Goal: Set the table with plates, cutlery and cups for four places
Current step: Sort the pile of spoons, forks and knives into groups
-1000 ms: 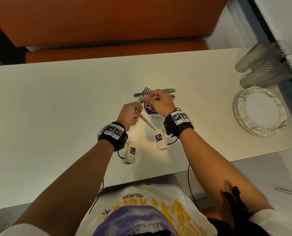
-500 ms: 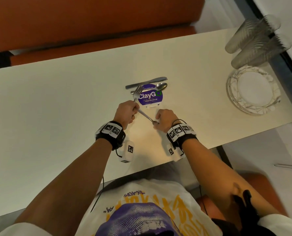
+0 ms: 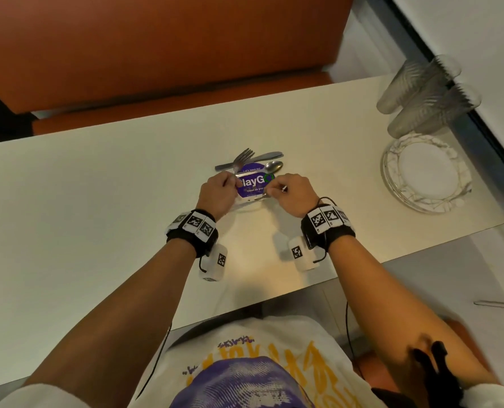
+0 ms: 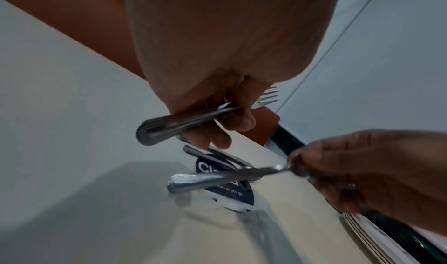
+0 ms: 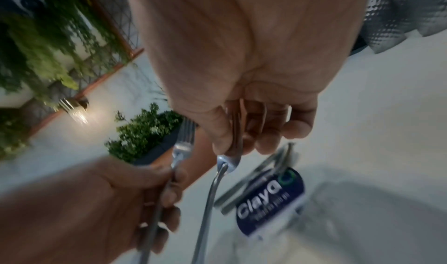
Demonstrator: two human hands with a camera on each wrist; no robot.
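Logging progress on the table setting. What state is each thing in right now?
Left hand: grips a fork.
Right hand: pinches another utensil.
Knife: flat on the table.
Spoon: on the table.
Plates: stacked.
Cups: nested, lying sideways.

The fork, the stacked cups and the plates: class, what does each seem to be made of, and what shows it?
Fork: polished metal, probably steel; silvery, with bright glints.
Cups: clear ribbed plastic by the look, though glass is possible.
Plates: white with grey marble-like veins at the rim; ceramic or melamine, unclear.
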